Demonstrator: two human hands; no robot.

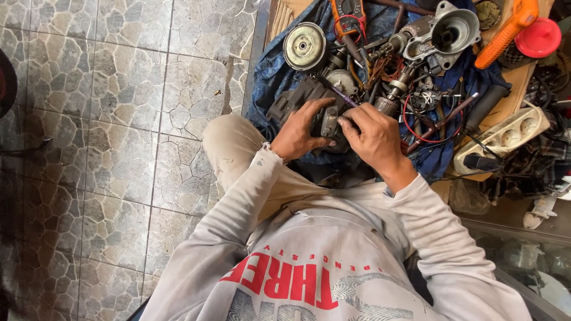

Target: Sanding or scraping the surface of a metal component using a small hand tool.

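Head cam, looking down: we've got both hands on a small grey motor part [329, 123] sitting over the lap, at the near edge of the blue cloth [270, 77]. Left hand [300, 134] is curled round the part's left side, fingers wrapped, thumb on top, so closed on it. Right hand [375, 139] comes in from the other side, fingers bent down onto the same part; grip looks closed but fingertips are hidden, can't tell exactly how tight. Just beyond the right hand's knuckles a purple-handled screwdriver [343, 97] lies angled on the pile. Further out from the left hand, a round metal pulley disc [304, 46]. Beyond the right hand, a grey cast housing w/ a round opening [450, 31], red wires [416, 122] nearby. Off to the right hand's outer side, a cream power strip [505, 138], and up past it an orange handle [505, 32] next to a red lid [538, 37].
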